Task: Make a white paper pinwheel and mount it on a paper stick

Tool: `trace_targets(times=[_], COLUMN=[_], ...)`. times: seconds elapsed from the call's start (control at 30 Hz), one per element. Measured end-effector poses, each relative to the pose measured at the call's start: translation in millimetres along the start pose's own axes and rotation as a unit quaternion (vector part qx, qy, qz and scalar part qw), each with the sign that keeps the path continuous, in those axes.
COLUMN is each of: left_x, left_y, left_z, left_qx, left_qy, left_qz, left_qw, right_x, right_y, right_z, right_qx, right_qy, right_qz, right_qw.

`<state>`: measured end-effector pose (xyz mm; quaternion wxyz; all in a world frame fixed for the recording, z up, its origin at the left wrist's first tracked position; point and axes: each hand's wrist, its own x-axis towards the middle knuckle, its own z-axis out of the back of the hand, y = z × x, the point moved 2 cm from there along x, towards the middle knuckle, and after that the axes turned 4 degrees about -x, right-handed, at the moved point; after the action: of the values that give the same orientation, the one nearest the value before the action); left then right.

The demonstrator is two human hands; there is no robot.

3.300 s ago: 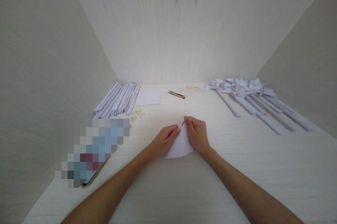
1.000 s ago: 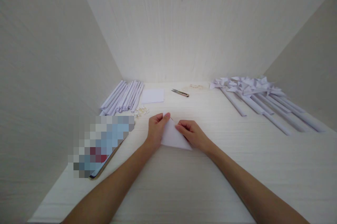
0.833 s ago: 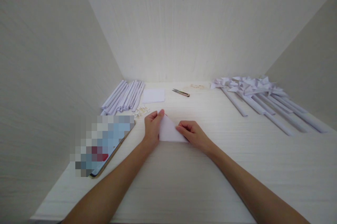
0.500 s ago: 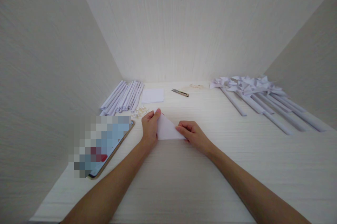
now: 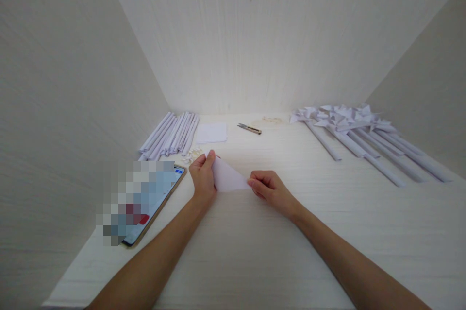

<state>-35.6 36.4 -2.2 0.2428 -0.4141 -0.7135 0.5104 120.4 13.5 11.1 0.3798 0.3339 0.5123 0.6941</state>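
Note:
A white sheet folded into a triangle (image 5: 227, 179) lies on the pale table (image 5: 255, 251) in front of me. My left hand (image 5: 202, 176) pinches its upper left corner between thumb and fingers. My right hand (image 5: 269, 188) presses down on its right corner with curled fingers. Both forearms reach in from the bottom of the view.
Rolled white paper tubes (image 5: 171, 135) lie at the back left, beside a small white square sheet (image 5: 211, 132) and small snips (image 5: 249, 129). Finished paper pinwheels on sticks (image 5: 357, 130) fill the back right. A phone (image 5: 145, 203) lies at the left. Walls close in on three sides.
The folded paper has turned and shifted to the left and away from me. My left hand moved up to its top left corner; my right hand slid out to the right corner.

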Motion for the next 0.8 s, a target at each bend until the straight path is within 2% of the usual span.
trace_targets(times=[0.13, 0.23, 0.3, 0.33, 0.37, 0.4, 0.57, 0.63, 0.73, 0.8], left_x=[1.6, 7.0, 7.2, 5.4, 2.4, -1.4, -18.6, -18.7, -8.4, 2.6], left_y=[-1.4, -6.1, -8.6, -8.7, -8.2, -7.4, 0.0, 2.9, 2.8, -1.3], left_z=[0.2, 4.5, 3.5, 1.8, -0.9, -3.5, -12.8, -13.8, -10.7, -5.0], left_qx=[-0.008, -0.031, -0.027, -0.022, -0.012, -0.005, 0.054, 0.07, 0.031, -0.031], left_qy=[-0.006, -0.067, -0.044, -0.02, 0.018, 0.046, 0.131, 0.157, 0.155, 0.108], left_qz=[0.003, 0.006, 0.023, 0.042, 0.062, 0.072, 0.054, 0.05, 0.056, 0.044], left_qw=[1.0, 0.997, 0.998, 0.999, 0.998, 0.996, 0.988, 0.984, 0.986, 0.993], right_x=[-6.2, -8.0, -4.4, -1.6, 1.5, 4.6, 9.2, 7.2, 4.1, 2.3], right_y=[-0.2, -7.0, -12.1, -14.1, -15.1, -15.1, -9.6, -9.3, -9.8, -9.9], right_z=[4.0, 10.4, 16.5, 19.2, 20.0, 19.0, 3.4, 0.5, 0.7, 1.4], right_qx=[0.031, 0.06, 0.092, 0.11, 0.125, 0.129, 0.063, 0.044, 0.034, 0.041], right_qy=[0.024, 0.033, -0.031, -0.08, -0.103, -0.1, 0.038, 0.047, 0.046, 0.057], right_qz=[0.003, -0.005, 0.004, 0.006, 0.008, 0.007, -0.023, -0.041, -0.057, -0.059], right_qw=[0.999, 0.998, 0.995, 0.991, 0.987, 0.987, 0.997, 0.997, 0.997, 0.996])
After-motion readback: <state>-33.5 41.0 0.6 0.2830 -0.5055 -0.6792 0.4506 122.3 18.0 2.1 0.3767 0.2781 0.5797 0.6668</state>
